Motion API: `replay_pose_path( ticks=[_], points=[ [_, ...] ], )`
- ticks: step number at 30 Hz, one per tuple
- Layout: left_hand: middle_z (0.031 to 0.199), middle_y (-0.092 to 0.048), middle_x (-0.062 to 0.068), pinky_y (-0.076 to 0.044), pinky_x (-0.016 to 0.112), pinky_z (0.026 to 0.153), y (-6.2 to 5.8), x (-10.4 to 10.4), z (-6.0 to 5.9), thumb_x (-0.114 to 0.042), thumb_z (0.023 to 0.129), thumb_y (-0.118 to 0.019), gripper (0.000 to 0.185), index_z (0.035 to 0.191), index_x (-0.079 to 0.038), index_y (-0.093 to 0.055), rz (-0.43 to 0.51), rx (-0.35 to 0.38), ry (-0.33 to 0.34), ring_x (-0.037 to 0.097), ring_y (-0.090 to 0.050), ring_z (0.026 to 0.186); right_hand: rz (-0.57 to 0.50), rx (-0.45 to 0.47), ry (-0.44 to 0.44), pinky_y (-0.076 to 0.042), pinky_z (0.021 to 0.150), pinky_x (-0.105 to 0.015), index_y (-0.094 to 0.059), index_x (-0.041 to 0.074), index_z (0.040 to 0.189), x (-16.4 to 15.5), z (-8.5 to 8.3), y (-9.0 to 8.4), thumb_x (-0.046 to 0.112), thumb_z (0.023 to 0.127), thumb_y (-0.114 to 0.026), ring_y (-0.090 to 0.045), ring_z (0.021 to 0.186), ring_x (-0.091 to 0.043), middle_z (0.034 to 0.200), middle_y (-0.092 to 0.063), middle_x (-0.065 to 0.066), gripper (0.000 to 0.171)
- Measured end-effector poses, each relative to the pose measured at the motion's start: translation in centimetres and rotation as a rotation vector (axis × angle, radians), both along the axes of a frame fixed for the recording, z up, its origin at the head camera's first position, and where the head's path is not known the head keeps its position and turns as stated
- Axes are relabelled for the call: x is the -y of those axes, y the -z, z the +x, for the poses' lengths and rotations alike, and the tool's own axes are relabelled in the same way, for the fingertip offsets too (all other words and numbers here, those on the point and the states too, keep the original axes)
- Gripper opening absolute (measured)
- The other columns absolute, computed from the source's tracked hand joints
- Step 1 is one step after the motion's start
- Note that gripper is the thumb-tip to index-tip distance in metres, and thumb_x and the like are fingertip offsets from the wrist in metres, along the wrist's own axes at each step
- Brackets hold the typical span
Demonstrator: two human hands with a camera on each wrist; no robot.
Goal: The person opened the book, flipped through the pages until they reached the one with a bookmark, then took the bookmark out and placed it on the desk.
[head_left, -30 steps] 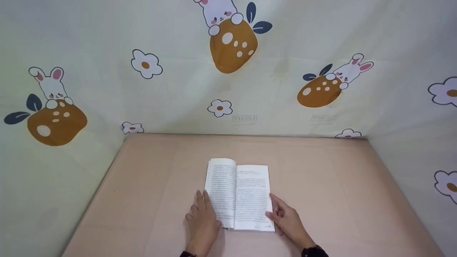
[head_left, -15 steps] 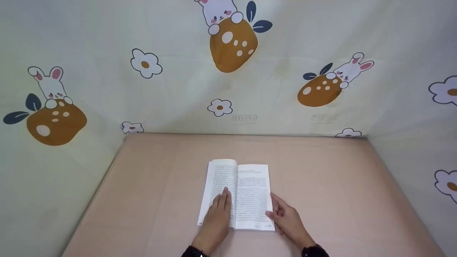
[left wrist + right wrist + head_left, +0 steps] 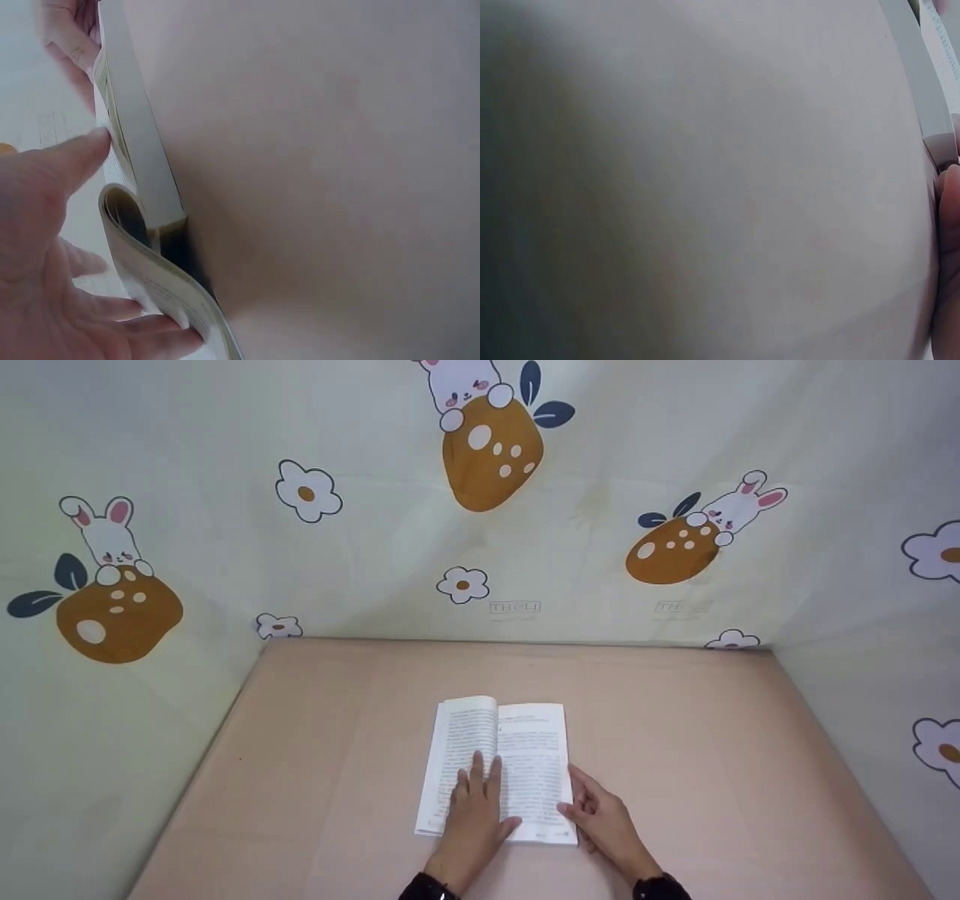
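An open book (image 3: 532, 765) with printed pages lies on the table, its left pages bulging up near the spine. My left hand (image 3: 477, 814) rests on the lower left page with fingers straight, and its thumb reaches over the right page. The left wrist view shows that hand (image 3: 45, 262) from the thumb side, its fingers against the curved pages (image 3: 161, 289). At the book's lower right edge, my right hand (image 3: 609, 826) pinches the side between thumb and fingers. Only a bit of the right hand (image 3: 949, 247) shows in the right wrist view.
A pinkish-beige cover (image 3: 337, 735) lies over the table around the book. Pale curtain-like walls (image 3: 375, 555) with rabbit and flower prints stand behind the table and at both sides.
My left hand has moved from the book's left edge rightward onto the left page, and its thumb has spread over the right page. The right hand has stayed in place.
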State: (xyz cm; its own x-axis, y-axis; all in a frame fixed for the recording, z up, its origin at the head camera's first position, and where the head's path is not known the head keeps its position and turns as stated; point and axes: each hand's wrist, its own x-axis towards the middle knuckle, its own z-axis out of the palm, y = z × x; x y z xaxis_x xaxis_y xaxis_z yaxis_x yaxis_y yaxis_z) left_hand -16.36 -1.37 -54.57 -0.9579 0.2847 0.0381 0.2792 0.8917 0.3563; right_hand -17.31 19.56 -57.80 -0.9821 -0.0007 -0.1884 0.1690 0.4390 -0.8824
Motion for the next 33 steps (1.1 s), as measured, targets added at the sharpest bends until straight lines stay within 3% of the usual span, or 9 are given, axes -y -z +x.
replay_pose_path(
  ticks=[5,8,16,26,33],
  points=[
    [0.147,-0.035,0.016,-0.042,0.068,0.085,0.1,-0.7,0.2,-0.038,0.084,-0.064,0.057,0.136,-0.022,-0.048,-0.122,-0.08,0.053,0.065,-0.033,0.118,0.0,0.001,0.01,-0.035,0.037,-0.016,-0.041,0.01,0.14,0.1,0.0,0.0,0.03,0.08,-0.071,-0.039,0.045,-0.006,0.074,-0.049,0.001,0.071],
    [0.142,-0.043,0.014,-0.041,0.068,0.085,0.2,-0.9,0.3,-0.044,0.084,-0.061,0.051,0.131,-0.028,-0.053,-0.175,-0.105,0.063,0.066,-0.035,0.116,-0.002,-0.008,0.006,-0.034,0.036,-0.016,-0.041,0.009,0.14,0.1,0.1,0.0,0.03,0.08,-0.071,-0.039,0.044,-0.006,0.073,-0.048,0.001,0.07],
    [0.142,-0.043,0.015,-0.041,0.066,0.089,0.1,-0.8,0.3,-0.072,0.064,-0.061,0.084,0.135,-0.029,-0.048,-0.208,-0.069,0.077,0.065,-0.033,0.118,-0.006,-0.015,-0.004,-0.037,0.037,-0.016,-0.042,0.011,0.139,-0.1,0.0,0.2,0.032,0.081,-0.071,-0.039,0.044,-0.005,0.074,-0.047,0.002,0.069],
    [0.144,-0.04,0.015,-0.038,0.068,0.09,0.3,-0.5,0.3,-0.07,0.061,-0.065,0.09,0.138,-0.029,-0.044,-0.143,-0.031,0.077,0.065,-0.031,0.12,-0.002,-0.006,-0.001,-0.036,0.037,-0.016,-0.042,0.009,0.139,0.0,-0.1,0.1,0.039,0.08,-0.069,-0.038,0.044,-0.005,0.074,-0.047,0.002,0.072],
    [0.146,-0.036,0.016,-0.04,0.069,0.087,0.1,0.3,0.1,-0.061,0.063,-0.07,0.088,0.139,-0.027,-0.043,-0.004,-0.043,0.098,0.067,-0.032,0.116,-0.001,-0.056,-0.015,-0.039,0.035,-0.019,-0.051,0.008,0.132,-0.1,0.1,0.3,0.035,0.087,-0.063,-0.04,0.04,-0.004,0.066,-0.046,0.002,0.054]
  ],
)
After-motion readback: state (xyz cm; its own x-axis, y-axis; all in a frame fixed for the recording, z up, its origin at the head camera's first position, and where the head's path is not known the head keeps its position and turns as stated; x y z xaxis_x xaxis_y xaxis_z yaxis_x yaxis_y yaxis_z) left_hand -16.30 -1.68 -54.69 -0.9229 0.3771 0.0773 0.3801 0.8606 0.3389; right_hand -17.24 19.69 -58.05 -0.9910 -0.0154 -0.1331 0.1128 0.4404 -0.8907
